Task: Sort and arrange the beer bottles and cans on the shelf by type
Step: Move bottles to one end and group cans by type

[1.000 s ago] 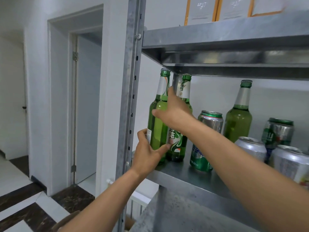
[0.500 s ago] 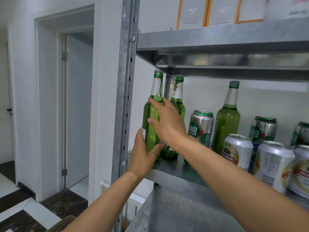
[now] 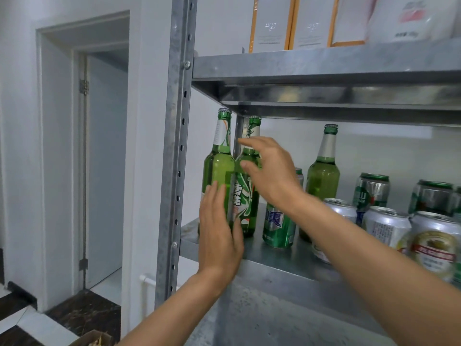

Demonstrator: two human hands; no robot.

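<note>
A green bottle (image 3: 219, 168) and a second bottle (image 3: 245, 201) are stood side by side at the left end of the metal shelf (image 3: 264, 258). The left hand (image 3: 219, 236) is held flat, fingers straight, before the green bottle's lower part; whether it is touched cannot be told. The right hand (image 3: 272, 173) is spread wide by the second bottle's neck, and nothing is held. A third bottle (image 3: 324, 171), a green can (image 3: 279, 228) and silver cans (image 3: 386, 226) are seen further right.
</note>
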